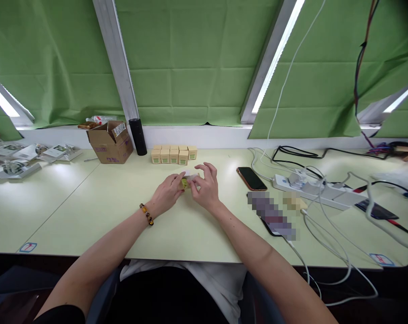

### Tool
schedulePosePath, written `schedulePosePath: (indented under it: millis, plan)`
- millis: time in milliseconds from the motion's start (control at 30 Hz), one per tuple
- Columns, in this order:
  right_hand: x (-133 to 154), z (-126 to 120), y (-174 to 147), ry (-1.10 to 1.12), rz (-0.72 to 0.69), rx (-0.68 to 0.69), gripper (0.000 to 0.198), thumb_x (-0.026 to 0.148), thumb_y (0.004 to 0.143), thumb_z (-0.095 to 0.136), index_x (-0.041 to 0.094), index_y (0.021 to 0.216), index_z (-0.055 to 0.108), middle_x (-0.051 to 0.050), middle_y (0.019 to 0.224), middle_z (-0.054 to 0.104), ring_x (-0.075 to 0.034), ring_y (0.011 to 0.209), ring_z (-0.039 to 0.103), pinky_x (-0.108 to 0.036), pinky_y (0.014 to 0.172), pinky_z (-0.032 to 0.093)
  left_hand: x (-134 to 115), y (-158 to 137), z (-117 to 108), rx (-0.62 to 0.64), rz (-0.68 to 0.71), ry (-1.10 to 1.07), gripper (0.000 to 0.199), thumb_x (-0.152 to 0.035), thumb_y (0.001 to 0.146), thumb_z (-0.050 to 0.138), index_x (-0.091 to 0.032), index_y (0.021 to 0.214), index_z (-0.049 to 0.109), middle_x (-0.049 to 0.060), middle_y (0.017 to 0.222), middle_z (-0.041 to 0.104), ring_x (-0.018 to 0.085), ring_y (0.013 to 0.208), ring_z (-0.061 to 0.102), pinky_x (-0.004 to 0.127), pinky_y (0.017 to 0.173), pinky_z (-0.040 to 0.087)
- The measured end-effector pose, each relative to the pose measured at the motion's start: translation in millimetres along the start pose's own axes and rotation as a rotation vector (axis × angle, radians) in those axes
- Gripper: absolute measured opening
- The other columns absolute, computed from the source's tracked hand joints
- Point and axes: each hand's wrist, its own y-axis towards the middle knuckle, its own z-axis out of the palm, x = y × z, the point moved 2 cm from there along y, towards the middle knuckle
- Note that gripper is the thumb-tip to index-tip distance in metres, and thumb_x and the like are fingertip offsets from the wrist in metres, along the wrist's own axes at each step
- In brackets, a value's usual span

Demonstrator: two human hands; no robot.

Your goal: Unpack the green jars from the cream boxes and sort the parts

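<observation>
Just above the table, my left hand [167,192] is closed on a small box [184,183] with a yellow-green side, mostly covered by fingers. A beaded bracelet [146,214] circles the left wrist. My right hand [206,188] pinches a small whitish, thin piece [190,176] at the box's top, using thumb and index finger. Its other fingers are curled and raised. Whether that piece is a flap or something separate cannot be made out. Behind both hands stand several small tan boxes [174,155] with green-edged labels, grouped in rows.
An open cardboard carton [111,143] and a black cylinder [137,137] stand at the back left. Clear-wrapped packages [57,152] lie far left. To the right are a phone [252,178], a blurred-out object [271,213], a white power strip [320,192] and tangled cables.
</observation>
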Motion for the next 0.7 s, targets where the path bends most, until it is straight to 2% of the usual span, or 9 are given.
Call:
schedulePosePath:
  millis: [100,267,367,467,567,700]
  plan:
    - [-1,1,0,0.024,0.013,0.032,0.029,0.023,0.088,0.069,0.026,0.060,0.065,-0.011,0.127,0.065,-0.041,0.147,0.036,-0.065,0.104,0.055,-1,0,1,0.007,0.001,0.025,0.070,-0.022,0.102,0.053,-0.026,0.165,0.024,0.017,0.139,0.058,0.032,0.130,0.058,0.050,0.101,0.059]
    - [1,6,-3,-0.028,0.030,0.054,0.034,0.023,0.089,0.069,0.024,0.055,0.061,-0.012,0.128,0.068,-0.041,0.147,0.038,-0.060,0.093,0.060,1,-1,1,-0.005,-0.004,0.034,0.069,-0.023,0.102,0.053,-0.027,0.165,0.025,0.017,0.138,0.058,0.032,0.129,0.059,0.050,0.100,0.059]
    - [-1,8,-5,-0.054,0.086,0.074,0.025,0.026,0.089,0.070,0.024,0.064,0.068,-0.013,0.133,0.065,-0.041,0.149,0.035,-0.058,0.090,0.062,2,-1,1,-0.004,-0.003,0.044,0.070,-0.022,0.102,0.054,-0.027,0.165,0.025,0.017,0.138,0.058,0.032,0.129,0.059,0.048,0.097,0.060]
    - [-2,10,-6,-0.063,0.173,0.119,0.010,0.029,0.089,0.070,0.024,0.083,0.076,-0.013,0.137,0.061,-0.040,0.151,0.030,-0.056,0.089,0.063,4,-2,3,-0.003,0.000,0.064,0.071,-0.023,0.102,0.055,-0.026,0.166,0.024,0.018,0.138,0.058,0.032,0.128,0.059,0.047,0.095,0.061]
    - [-3,13,-7,-0.044,0.277,0.172,0.014,0.031,0.089,0.069,0.024,0.095,0.079,-0.013,0.142,0.058,-0.040,0.153,0.026,-0.054,0.093,0.062,4,-2,5,0.004,0.012,0.108,0.071,-0.024,0.103,0.056,-0.025,0.166,0.023,0.018,0.137,0.058,0.032,0.126,0.059,0.046,0.092,0.062]
    - [-8,22,-10,0.036,0.372,0.201,0.013,0.029,0.089,0.067,0.025,0.093,0.080,-0.014,0.134,0.060,-0.040,0.147,0.029,-0.059,0.105,0.056,1,-2,4,0.033,0.034,0.179,0.071,-0.024,0.102,0.056,-0.027,0.166,0.023,0.017,0.135,0.059,0.031,0.124,0.060,0.041,0.084,0.063]
